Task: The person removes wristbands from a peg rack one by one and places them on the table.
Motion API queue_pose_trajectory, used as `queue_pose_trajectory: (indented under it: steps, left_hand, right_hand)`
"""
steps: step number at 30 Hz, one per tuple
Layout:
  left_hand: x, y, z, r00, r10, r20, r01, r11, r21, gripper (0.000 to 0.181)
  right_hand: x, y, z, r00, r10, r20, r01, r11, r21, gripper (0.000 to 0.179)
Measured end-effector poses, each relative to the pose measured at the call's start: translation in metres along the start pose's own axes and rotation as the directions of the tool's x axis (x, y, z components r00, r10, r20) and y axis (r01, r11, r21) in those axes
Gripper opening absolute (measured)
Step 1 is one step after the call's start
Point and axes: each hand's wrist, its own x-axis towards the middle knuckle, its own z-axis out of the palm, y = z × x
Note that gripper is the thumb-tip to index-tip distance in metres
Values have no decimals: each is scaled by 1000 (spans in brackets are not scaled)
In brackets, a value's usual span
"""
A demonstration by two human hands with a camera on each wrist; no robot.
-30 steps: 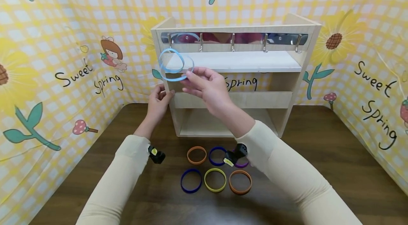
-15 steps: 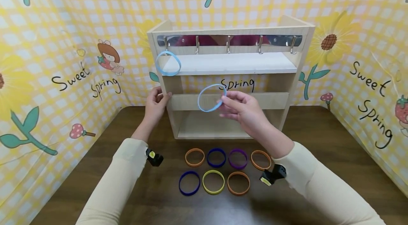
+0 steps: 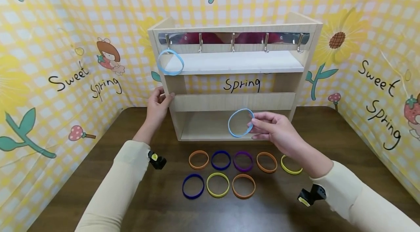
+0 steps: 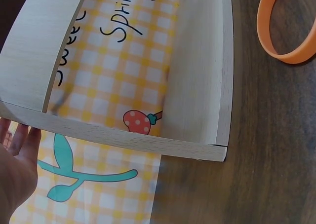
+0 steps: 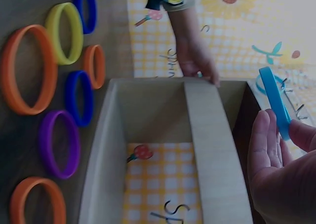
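Observation:
A light-blue silicone wristband (image 3: 232, 124) is pinched between thumb and fingers of my right hand (image 3: 282, 130), upright in front of the shelf's lower compartment. Another light-blue wristband (image 3: 182, 66) hangs from the leftmost hook (image 3: 167, 40) of the wooden shelf (image 3: 229, 101). At the shelf's left side panel, my left hand (image 3: 156, 108) holds the edge, thumb at the front. In the left wrist view its fingers (image 4: 30, 144) touch the panel's outer face. The right wrist view shows the held wristband (image 5: 274, 98) nearly edge-on.
Two rows of wristbands lie on the dark wooden table (image 3: 147, 203): orange (image 3: 198, 169), blue (image 3: 193, 198), purple (image 3: 243, 170) and yellow (image 3: 218, 196). Several more hooks line the metal strip (image 3: 249, 38). A checked cloth (image 3: 98, 2) surrounds the table at back and sides.
My right hand has drawn back from the leftmost hook, moving right and down with one light-blue wristband. The other light-blue wristband stays hanging there. My left hand keeps its place on the shelf.

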Motion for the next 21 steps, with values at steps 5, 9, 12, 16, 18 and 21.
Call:
queue_pose_trajectory:
  steps: [5, 9, 12, 16, 18, 21]
  left_hand:
    - [0, -2, 1, 1000, 1, -3, -1, 1000, -3, 37]
    - [-1, -4, 2, 1000, -10, -3, 10, 1000, -11, 39]
    - [-2, -3, 2, 1000, -16, -4, 16, 1000, -11, 39]
    - [1, -4, 1, 1000, -17, -3, 17, 1000, -13, 39]
    - [5, -10, -1, 1000, -11, -3, 11, 1000, -18, 39]
    - [11, -22, -5, 1000, 3, -10, -3, 1000, -12, 38]
  right_hand:
    - [-12, 11, -16, 999, 31, 10, -30, 998, -49, 15]
    - [-24, 22, -31, 997, 73, 17, -72, 995, -68, 20]
    - [-32, 31, -40, 995, 100, 25, -98, 992, -78, 22]
    - [-42, 43, -52, 990, 134, 38, -130, 988, -78, 19]
    - [-47, 48, -58, 987, 154, 42, -150, 985, -82, 19]
    - [-52, 54, -65, 983, 177, 42, -171, 980, -105, 21]
